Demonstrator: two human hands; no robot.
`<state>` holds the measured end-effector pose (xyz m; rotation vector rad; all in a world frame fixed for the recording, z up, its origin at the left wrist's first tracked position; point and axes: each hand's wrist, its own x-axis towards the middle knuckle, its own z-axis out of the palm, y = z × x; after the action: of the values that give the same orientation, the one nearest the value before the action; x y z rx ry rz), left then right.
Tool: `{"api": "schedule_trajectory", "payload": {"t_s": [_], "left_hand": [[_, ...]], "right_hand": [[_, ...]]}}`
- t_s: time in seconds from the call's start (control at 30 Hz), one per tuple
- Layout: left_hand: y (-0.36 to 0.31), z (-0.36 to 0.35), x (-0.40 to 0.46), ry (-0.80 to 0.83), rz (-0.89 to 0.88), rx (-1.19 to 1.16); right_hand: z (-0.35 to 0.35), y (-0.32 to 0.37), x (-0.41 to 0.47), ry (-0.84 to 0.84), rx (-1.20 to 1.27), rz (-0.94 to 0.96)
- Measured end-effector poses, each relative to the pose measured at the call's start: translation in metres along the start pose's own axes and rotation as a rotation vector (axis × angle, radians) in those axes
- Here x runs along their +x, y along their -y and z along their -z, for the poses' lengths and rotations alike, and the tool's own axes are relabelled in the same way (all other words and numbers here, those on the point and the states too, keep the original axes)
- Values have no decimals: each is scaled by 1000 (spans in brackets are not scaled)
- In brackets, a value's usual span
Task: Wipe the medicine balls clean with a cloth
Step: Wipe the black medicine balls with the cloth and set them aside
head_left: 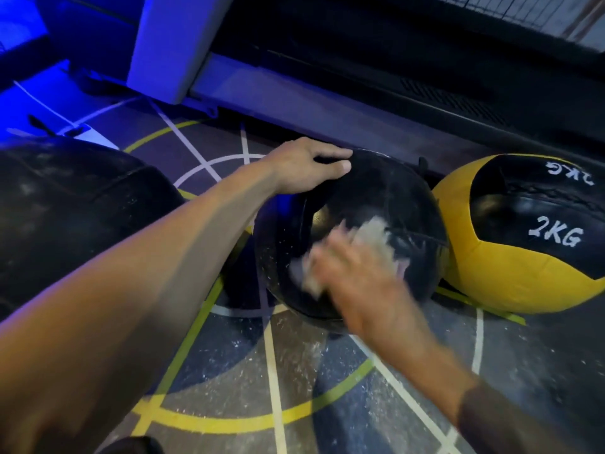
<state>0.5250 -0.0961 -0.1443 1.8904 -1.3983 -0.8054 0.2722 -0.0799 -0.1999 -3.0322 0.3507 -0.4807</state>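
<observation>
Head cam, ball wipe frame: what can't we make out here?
- Right hand and cloth: motion blur, grip unclear.
- Black medicine ball: no weight marking visible; near face partly covered by hand and cloth.
- Yellow 2KG ball: right side cut off by frame edge.
- Large dark object at left: cut off by the edge, dim, can't identify.
- Left hand: fingertips hidden behind the ball's top.

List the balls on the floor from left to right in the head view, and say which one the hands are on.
Large black ball → black medicine ball, steadied by the left hand and wiped by the right hand with a cloth → yellow and black 2KG ball.
</observation>
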Motion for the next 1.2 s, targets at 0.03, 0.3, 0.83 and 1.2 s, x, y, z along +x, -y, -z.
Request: {"api": "schedule_trajectory", "payload": {"t_s": [0.03,0.3,0.83,1.2], "left_hand": [[2,1,0,30,10,-19],[14,2,-14,66,-22,-316],[30,0,-10,-1,-72,-328],[27,14,-10,59,43,-361]], "right_hand": [[-15,5,-22,147,-32,131],[37,-10,3,-219,220,-231],[32,3,57,-93,-63,5],[-23,37,16,184,-101,252]]}}
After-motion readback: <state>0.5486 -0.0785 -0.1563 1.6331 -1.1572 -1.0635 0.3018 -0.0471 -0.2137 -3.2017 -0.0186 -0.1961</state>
